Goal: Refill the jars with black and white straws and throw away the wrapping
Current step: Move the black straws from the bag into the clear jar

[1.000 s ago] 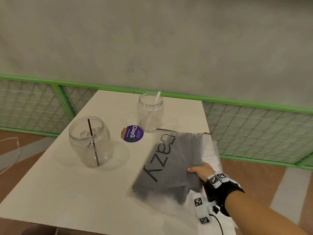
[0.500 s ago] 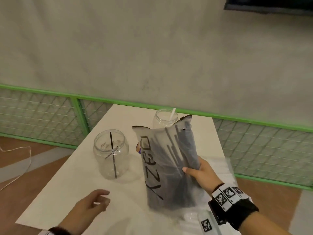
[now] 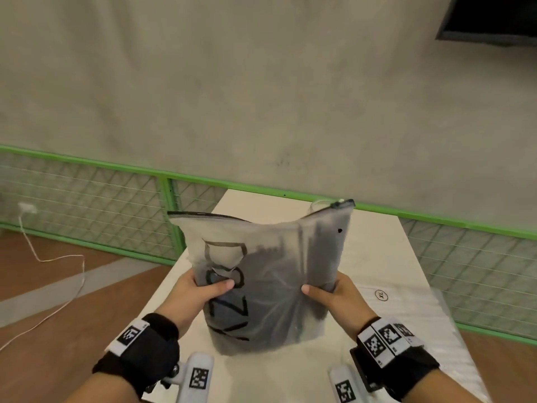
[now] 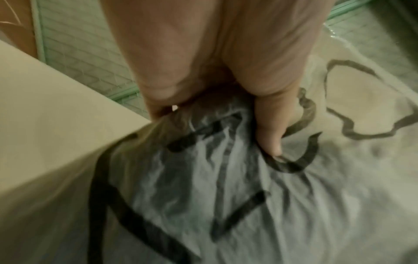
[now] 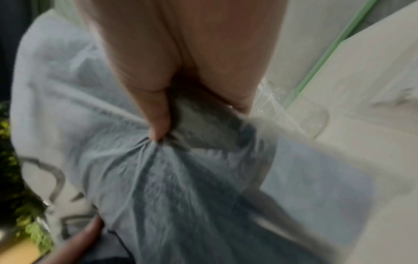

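Observation:
A frosted plastic zip bag (image 3: 261,271) with black lettering stands upright above the white table (image 3: 374,257), dark straws showing through it. My left hand (image 3: 203,289) grips its left edge, thumb in front, fingers behind. My right hand (image 3: 328,295) grips its right edge the same way. In the left wrist view my left hand (image 4: 226,116) pinches the bag (image 4: 226,187) over the lettering. From the right wrist view, the right hand (image 5: 181,110) bunches the bag (image 5: 169,178). Only the rim of one glass jar (image 3: 319,203) shows behind the bag; the other jar is hidden.
A second pale plastic package (image 3: 406,309) lies flat on the table at the right, under my right wrist. A green railing with wire mesh (image 3: 87,199) runs behind the table before a concrete wall. A white cable (image 3: 58,274) trails over the wooden floor at the left.
My right hand lifted the bag from flat on the table to upright. My left hand came up and took hold of the bag's left edge. The view has tilted upward.

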A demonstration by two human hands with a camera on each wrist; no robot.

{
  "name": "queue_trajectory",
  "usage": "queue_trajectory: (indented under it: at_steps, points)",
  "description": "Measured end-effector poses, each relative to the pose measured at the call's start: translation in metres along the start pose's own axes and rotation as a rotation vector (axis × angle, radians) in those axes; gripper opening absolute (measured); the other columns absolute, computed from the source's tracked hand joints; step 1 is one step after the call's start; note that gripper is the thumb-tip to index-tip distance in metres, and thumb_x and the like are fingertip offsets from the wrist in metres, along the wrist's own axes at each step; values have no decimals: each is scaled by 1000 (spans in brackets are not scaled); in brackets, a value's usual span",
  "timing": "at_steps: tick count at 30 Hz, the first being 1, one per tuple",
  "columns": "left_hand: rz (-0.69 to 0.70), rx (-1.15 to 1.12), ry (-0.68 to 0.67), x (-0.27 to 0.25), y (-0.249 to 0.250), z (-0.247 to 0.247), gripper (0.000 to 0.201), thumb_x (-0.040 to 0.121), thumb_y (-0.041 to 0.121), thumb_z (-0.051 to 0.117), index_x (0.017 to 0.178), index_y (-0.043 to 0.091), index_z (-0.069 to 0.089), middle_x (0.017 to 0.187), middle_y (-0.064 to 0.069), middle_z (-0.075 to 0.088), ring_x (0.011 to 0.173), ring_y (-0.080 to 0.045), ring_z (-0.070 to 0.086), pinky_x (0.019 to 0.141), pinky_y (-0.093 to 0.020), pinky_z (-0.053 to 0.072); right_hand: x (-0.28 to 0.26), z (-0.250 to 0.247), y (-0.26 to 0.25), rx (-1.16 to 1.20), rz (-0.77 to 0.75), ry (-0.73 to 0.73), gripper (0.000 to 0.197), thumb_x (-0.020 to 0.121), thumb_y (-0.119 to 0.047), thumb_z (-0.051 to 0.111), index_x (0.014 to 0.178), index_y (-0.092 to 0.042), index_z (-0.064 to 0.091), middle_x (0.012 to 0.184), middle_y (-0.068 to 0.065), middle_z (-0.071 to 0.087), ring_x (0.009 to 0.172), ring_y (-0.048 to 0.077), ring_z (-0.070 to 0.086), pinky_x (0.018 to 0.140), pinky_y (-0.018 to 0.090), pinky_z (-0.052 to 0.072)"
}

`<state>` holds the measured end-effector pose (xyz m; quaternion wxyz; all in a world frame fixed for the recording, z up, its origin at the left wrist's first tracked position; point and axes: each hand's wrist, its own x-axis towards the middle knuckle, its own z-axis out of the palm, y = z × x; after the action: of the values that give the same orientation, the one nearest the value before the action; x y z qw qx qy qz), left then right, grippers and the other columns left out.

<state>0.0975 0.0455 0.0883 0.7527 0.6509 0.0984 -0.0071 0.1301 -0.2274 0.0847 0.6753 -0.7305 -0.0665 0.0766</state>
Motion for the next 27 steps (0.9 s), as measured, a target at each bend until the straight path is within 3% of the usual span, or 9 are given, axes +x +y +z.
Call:
queue_trajectory:
  at_steps: [3,5,7,12,15,18,21,24,27]
  points:
    - [62,140,26,-1,2,-21,41,71,0,78,108,12,65,98,-2,74,96,-18,69,80,-28,53,1,16,0,20,-39,51,28,84,3,66,105,-16,66,101,-6,75,100,8,68,79,16,51]
    - [72,213,-4,-1,0,-32,34,75,9,78,106,16,65,97,2,75,91,-14,69,74,-23,52,3,25,-3,-41,-98,49,26,85,7,62,98,-15,67,90,-16,74,94,-2,66,78,9,46]
    - [88,239,17,2,1,-41,30,76,18,75,104,15,67,97,0,75,94,-18,69,77,-28,50,6,31,-9,-133,-119,83,25,88,5,60,85,-19,67,79,-17,73,82,-6,64,74,7,44]
    - [162,204,68,8,22,-54,20,84,16,66,103,14,65,96,0,74,94,-18,68,86,-35,51,19,34,-25,-181,-184,224,34,86,-7,67,60,-20,50,52,-15,57,54,-3,50,57,13,40]
    - [202,101,76,8,37,-56,31,76,25,73,104,15,66,103,-8,73,99,-25,68,88,-42,50,23,35,-39,-238,-194,166,23,90,-17,64,69,-18,54,66,-10,58,66,5,53,64,18,41]
    - [293,75,147,4,53,-55,18,82,19,69,98,12,65,100,-14,71,96,-31,66,86,-45,52,23,34,-45,-299,-189,96,16,96,-23,53,86,-17,64,85,-3,65,80,7,58,73,20,44]
    - [333,167,192,5,65,-58,14,87,18,63,100,15,63,101,-8,70,97,-27,65,89,-45,51,22,29,-54,-262,-271,180,18,95,-21,56,86,-7,64,83,7,64,76,12,57,72,24,46]
    - [346,279,230,8,69,-59,20,86,15,64,102,25,57,106,0,63,102,-30,59,95,-47,47,20,28,-56,-188,-255,202,8,91,-12,61,87,-14,67,75,-4,64,67,1,55,66,16,45]
    - [510,567,330,3,76,-44,33,85,17,64,111,31,49,118,10,49,119,-13,44,105,-36,35,18,30,-53,-110,-206,233,12,92,-9,59,91,-16,68,79,0,66,71,7,59,70,26,52]
